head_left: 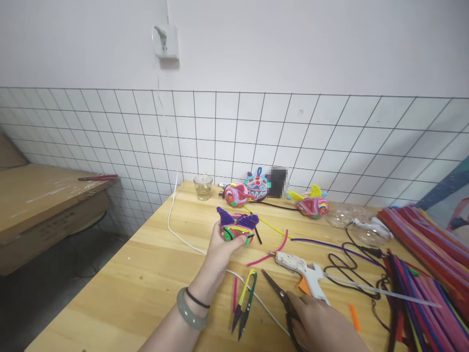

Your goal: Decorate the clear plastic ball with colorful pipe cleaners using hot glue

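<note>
Low in the foreground, right hand (318,318) curled over the handles of dark scissors (279,292). Farther in, left hand (224,244) pinching a purple-winged ornament (234,228) between thumb and fingers, over the middle of the bench (139,278). Pale, visible wood grain, back edge near the wall (223,129); white tiles with dark joints on the lower part, plain white higher up, with a socket (167,44). Across the grain, a white cord (183,241), snips (244,300) near the scissors, a glue gun (302,269) just beyond the right hand. Along the back, a glass cup (203,188) and three more bright ornaments (313,207). At right, clear balls (339,217) and heaped pipe cleaners (421,234). At far left, apart, a brown table (47,198) bearing a red tool (98,178); below, dark floor (84,281).
</note>
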`<state>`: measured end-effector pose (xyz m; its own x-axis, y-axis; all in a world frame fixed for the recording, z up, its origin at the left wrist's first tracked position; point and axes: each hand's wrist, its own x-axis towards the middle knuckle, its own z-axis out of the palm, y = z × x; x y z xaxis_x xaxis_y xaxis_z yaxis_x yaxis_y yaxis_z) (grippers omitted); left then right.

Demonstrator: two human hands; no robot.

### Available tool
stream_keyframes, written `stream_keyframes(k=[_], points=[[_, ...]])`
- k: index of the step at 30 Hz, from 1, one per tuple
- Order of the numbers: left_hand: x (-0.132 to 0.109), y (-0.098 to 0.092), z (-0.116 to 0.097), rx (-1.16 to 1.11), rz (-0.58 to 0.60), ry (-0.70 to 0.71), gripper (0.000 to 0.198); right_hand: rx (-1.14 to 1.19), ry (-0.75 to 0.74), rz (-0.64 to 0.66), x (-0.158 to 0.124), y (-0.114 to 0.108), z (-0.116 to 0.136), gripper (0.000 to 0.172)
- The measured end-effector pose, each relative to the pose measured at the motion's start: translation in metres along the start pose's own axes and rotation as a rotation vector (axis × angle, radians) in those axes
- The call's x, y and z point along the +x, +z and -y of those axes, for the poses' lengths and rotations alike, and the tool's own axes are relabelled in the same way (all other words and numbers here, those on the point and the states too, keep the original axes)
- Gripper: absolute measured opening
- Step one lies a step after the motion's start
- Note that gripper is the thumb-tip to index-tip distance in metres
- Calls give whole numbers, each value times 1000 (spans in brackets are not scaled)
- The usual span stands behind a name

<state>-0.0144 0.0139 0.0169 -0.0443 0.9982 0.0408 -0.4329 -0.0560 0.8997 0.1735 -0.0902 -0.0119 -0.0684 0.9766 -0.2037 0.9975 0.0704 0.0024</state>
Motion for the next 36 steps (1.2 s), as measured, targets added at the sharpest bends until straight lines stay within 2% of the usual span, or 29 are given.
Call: stream_keyframes(k=[4,7,10,12,15,17,24,27,29,33,36], points=[[0,-1,1,-6,-2,-36,54,-42,-11,-41,2,-10,-3,26],[-1,0,2,-59,27,-89,54,71,-95,-185,8,-34,-3,24],[-3,1,0,-114,94,-130,47,397,-157,-367,24,-58,3,26],[-5,2,-1,-130,138,-152,46,687,-168,-421,39,-67,9,26],[-8,3,-2,-113,183,-161,50,1062,-237,-424,62,-69,18,32],[-9,3,-1,-85,203,-156,51,1146,-271,-405,72,-65,22,34],[-10,2,1,-47,194,-137,50,1125,-298,-370,82,-54,25,34],[-11,3,-3,-58,207,-154,50,1078,-300,-352,79,-60,25,33],[-11,4,-5,-83,205,-159,52,1035,-308,-332,74,-71,19,33],[-2,0,-2,-122,96,-182,51,863,-285,-364,70,-102,-14,37],[8,-5,0,-159,-10,-184,43,676,-256,-360,85,-112,-50,34]])
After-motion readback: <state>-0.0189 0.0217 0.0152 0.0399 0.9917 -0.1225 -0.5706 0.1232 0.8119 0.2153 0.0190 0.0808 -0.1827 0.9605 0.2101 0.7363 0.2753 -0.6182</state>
